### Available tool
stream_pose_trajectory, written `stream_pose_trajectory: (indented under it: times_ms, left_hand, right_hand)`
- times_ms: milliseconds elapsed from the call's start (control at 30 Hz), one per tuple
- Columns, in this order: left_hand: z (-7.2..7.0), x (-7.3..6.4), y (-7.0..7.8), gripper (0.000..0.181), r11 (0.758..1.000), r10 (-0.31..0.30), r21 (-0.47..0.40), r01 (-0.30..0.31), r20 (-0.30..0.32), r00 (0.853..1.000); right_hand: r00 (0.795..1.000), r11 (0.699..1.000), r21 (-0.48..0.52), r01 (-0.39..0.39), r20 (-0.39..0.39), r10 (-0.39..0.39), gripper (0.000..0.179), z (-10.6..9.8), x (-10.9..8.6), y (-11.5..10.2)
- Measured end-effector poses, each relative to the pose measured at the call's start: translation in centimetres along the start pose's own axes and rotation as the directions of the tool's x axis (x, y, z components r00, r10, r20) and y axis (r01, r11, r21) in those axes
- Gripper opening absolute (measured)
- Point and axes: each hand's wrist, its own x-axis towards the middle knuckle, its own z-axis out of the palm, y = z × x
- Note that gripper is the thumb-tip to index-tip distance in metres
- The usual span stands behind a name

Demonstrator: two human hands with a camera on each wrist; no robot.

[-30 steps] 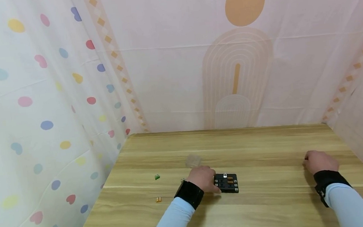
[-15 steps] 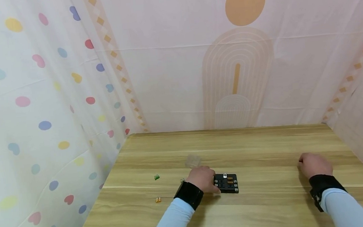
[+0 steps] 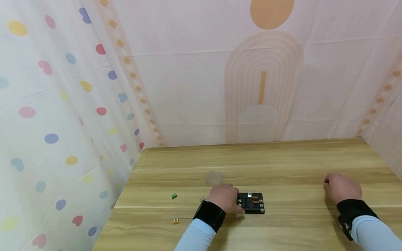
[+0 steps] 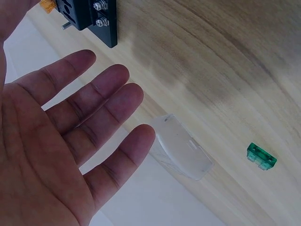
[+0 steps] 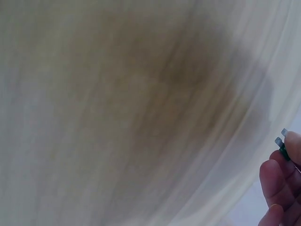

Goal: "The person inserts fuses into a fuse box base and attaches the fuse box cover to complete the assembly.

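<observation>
A black fuse block (image 3: 251,203) with metal screw terminals and an orange fuse seated in it lies on the table. My left hand (image 3: 224,198) is at its left edge, the thumb right beside the block. In the left wrist view its fingers (image 4: 106,87) are spread and extended, and the palm holds nothing. Well to the right, my right hand (image 3: 343,187) is above the table. Between its thumb and fingertips it pinches a small green blade fuse (image 5: 283,149), metal prongs sticking out.
A clear plastic cover (image 3: 213,178) lies just beyond my left hand. To the left are a green fuse (image 3: 174,196) and an orange fuse (image 3: 175,221). Another small greenish piece (image 3: 202,200) shows partly behind the left wrist. Patterned curtains border the table.
My right hand has moved left and slightly nearer to me, towards the fuse block. The left hand and the block have stayed in place.
</observation>
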Motion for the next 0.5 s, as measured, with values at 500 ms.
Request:
stream_pose_trajectory:
  times_ms: [500]
  left_hand:
    - [0.2,0.7,-0.1,0.048,1.0,0.012,-0.011,-0.012,0.0,1.0]
  right_hand:
    - [0.995,0.998,0.041,0.056,-0.088,-0.052,0.01,1.4,-0.6,-2.5]
